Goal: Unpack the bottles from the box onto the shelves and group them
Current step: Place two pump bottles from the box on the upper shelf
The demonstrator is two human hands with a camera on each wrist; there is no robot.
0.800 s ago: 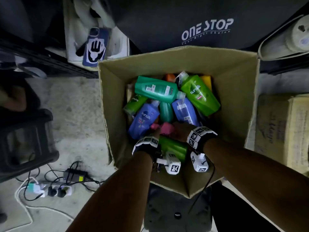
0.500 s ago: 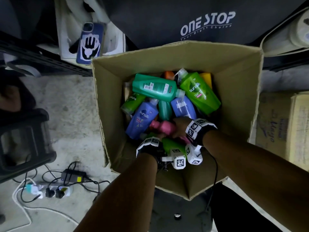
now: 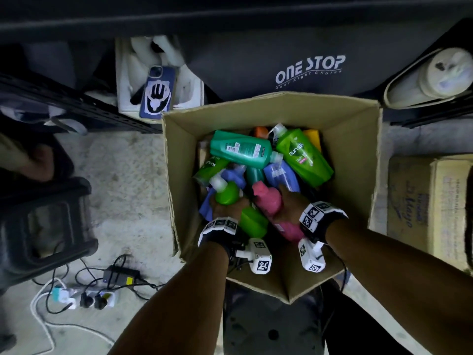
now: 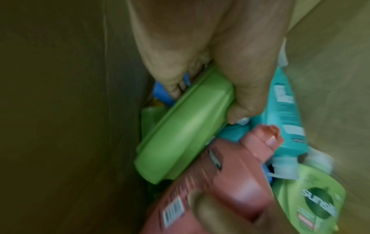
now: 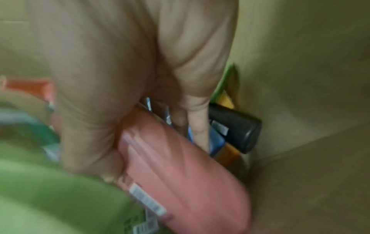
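Observation:
An open cardboard box [image 3: 353,139] on the floor holds several shampoo bottles in green, teal, blue, pink and orange. My left hand [image 3: 226,207] grips a light green bottle [image 3: 240,208] with a white cap, lifted above the pile; the left wrist view shows my fingers curled round this green bottle [image 4: 184,129]. My right hand [image 3: 290,203] grips a pink bottle [image 3: 271,203] beside it, and in the right wrist view my fingers wrap that pink bottle [image 5: 180,166]. A teal bottle [image 3: 242,148] and a green Sunsilk bottle [image 3: 302,156] lie on top at the back.
A dark shelf unit with "ONE STOP" lettering [image 3: 309,70] stands behind the box. A phone [image 3: 158,92] lies in a white tray at the back left. A second cardboard box [image 3: 430,201] sits right. A power strip and cables [image 3: 84,295] lie on the floor at left.
Both hands have closed on bottles and raised them: the green bottle in my left hand and the pink one in my right now sit above the pile. The head view shifted.

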